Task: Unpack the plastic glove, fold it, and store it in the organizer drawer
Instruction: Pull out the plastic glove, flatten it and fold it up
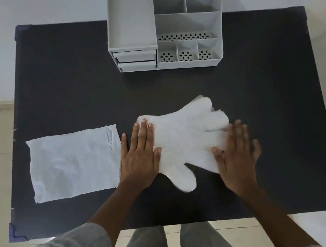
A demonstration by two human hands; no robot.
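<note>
A translucent white plastic glove (186, 138) lies flat on the black table (66, 97), cuff to the left, fingers to the right, thumb toward me. My left hand (140, 153) rests flat on the cuff end, fingers spread. My right hand (237, 153), slightly blurred, lies flat over the glove's finger end. Neither hand grips anything. The grey organizer (163, 21) stands at the table's far edge, with its small drawers (136, 59) at the lower left front, all closed.
An empty white wrapper (73, 164) lies flat on the table to the left of my left hand. The organizer has several open compartments on top. Pale floor surrounds the table; my knees show below its near edge.
</note>
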